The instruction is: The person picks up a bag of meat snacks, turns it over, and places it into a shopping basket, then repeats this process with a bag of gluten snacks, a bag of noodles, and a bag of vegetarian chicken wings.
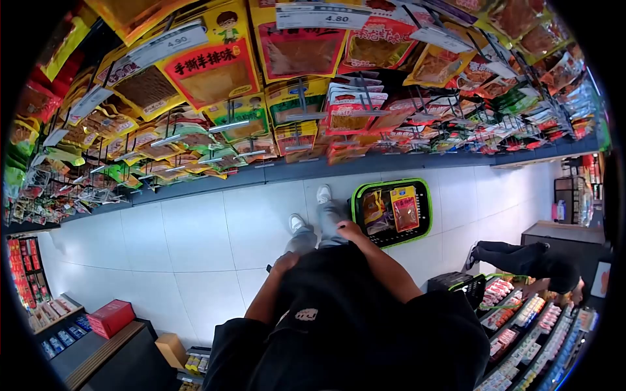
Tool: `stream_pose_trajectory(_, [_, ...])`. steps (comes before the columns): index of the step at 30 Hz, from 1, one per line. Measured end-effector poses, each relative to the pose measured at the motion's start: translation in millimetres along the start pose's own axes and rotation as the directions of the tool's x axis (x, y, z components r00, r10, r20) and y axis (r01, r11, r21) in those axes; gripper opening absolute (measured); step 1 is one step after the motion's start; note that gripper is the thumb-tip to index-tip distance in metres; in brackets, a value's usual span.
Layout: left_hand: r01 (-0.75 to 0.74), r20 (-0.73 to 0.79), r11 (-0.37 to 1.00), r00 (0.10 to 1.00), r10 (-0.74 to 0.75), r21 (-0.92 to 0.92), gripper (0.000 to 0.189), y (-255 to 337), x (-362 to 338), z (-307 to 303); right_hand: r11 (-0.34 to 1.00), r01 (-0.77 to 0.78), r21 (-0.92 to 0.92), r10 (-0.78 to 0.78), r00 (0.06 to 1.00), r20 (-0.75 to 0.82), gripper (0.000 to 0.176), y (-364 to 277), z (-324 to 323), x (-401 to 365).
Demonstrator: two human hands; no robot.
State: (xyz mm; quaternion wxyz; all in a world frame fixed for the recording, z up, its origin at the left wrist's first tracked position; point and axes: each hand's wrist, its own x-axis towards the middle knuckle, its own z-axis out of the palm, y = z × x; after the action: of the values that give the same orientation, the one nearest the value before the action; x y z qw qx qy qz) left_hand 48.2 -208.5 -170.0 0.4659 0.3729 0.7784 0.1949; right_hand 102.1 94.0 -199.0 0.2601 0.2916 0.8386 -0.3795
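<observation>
My right hand [351,230] hangs in front of my body above the left side of a black shopping basket [425,207] with a green rim. Its fingers look curled, and a tiny dark spot shows at them. My left hand [285,262] is low by my left thigh, its fingers mostly hidden; a small dark edge [269,268] sticks out beside it. On the floor, the basket holds a red-and-yellow snack packet [405,210] and other yellow and purplish packets [373,207].
Hooks with hanging snack packets [215,72] and price tags [324,16] line the shelf ahead. Behind me at right, a person in dark clothes [521,257] bends by a refrigerated shelf [521,326]. A red box [111,318] sits on a counter at left.
</observation>
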Motion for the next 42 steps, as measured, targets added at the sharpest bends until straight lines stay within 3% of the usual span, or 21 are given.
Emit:
stream_pose_trajectory(3, [-0.072,-0.013,0.996,0.997,0.072,0.054,0.034,7,0,-11,0.992,-0.036,0.123,0.039,0.999,-0.023,0.033,-7,-19,-5])
stream_pose_trajectory(6, [-0.187,-0.071,0.982,0.979,0.189,0.033,0.033,8,-1,-21,0.991,-0.031,0.130,0.036,0.999,-0.037,0.031,-26,-37,-10])
stream_pose_trajectory(9, [-0.269,-0.144,0.963,0.953,0.266,0.000,0.032,-17,17,-14,0.996,0.038,0.085,-0.043,0.998,0.055,0.037,-19,-33,30])
stream_pose_trajectory(11, [-0.362,-0.262,0.931,0.896,0.359,0.039,0.030,-40,28,-2,0.989,0.081,-0.124,-0.096,0.989,-0.113,0.033,-26,-30,63])
stream_pose_trajectory(12, [-0.358,-0.304,0.934,0.890,0.341,0.000,0.029,-46,35,5,0.968,0.119,-0.220,-0.131,0.991,-0.039,0.036,-69,-64,58])
stream_pose_trajectory(13, [-0.353,-0.343,0.935,0.883,0.320,-0.040,0.028,-51,40,10,0.960,0.073,-0.271,-0.125,0.976,-0.179,0.042,-77,-67,80])
stream_pose_trajectory(16, [-0.366,-0.360,0.930,0.874,0.326,-0.045,0.024,-52,46,-5,0.917,0.399,0.011,-0.371,0.861,-0.347,0.042,-142,-122,109])
stream_pose_trajectory(18, [-0.336,-0.293,0.936,0.910,0.294,-0.106,0.028,-42,48,-15,0.899,0.437,0.029,-0.393,0.834,-0.388,0.041,-188,-155,128])
stream_pose_trajectory(20, [-0.236,-0.172,0.943,0.965,0.199,-0.235,0.038,-36,53,-27,0.933,0.359,-0.027,-0.346,0.871,-0.349,0.052,-254,-202,97])
stream_pose_trajectory(23, [-0.360,-0.348,0.899,0.900,0.264,-0.248,0.039,-51,62,-13,0.827,0.546,0.133,-0.401,0.740,-0.539,0.056,-247,-184,179])
stream_pose_trajectory(24, [-0.568,-0.542,0.802,0.740,0.399,-0.184,0.016,-46,64,-13,0.790,0.591,0.165,-0.440,0.733,-0.518,0.065,-252,-186,189])
stream_pose_trajectory(27, [-0.508,-0.626,0.849,0.711,0.320,-0.144,0.015,-36,65,-7,0.862,0.507,0.005,-0.417,0.716,-0.560,0.066,-268,-193,195])
stream_pose_trajectory(28, [-0.520,-0.632,0.847,0.694,0.346,-0.107,0.016,-35,64,-9,0.864,0.489,0.116,-0.350,0.751,-0.560,0.062,-274,-196,194])
stream_pose_trajectory(30, [-0.540,-0.646,0.841,0.654,0.393,-0.035,0.018,-26,60,-17,0.879,0.453,0.148,-0.296,0.762,-0.577,0.053,-280,-199,192])
stream_pose_trajectory(32, [-0.414,-0.626,0.905,0.732,0.268,-0.097,0.021,-23,60,-16,0.848,0.488,0.208,-0.280,0.744,-0.607,0.035,-273,-197,208])
stream_pose_trajectory(36, [-0.308,-0.626,0.930,0.771,0.121,-0.200,0.025,-17,61,-21,0.959,0.281,0.035,-0.213,0.796,-0.566,0.032,-281,-214,173])
stream_pose_trajectory(39, [-0.346,-0.632,0.907,0.765,0.125,-0.239,0.023,-8,60,-35,0.953,0.297,0.061,-0.224,0.827,-0.516,0.032,-265,-208,175])
stream_pose_trajectory(42, [-0.369,-0.659,0.929,0.703,0.267,-0.017,0.022,-9,65,-38,0.915,0.389,0.109,-0.294,0.825,-0.482,0.029,-253,-201,162])
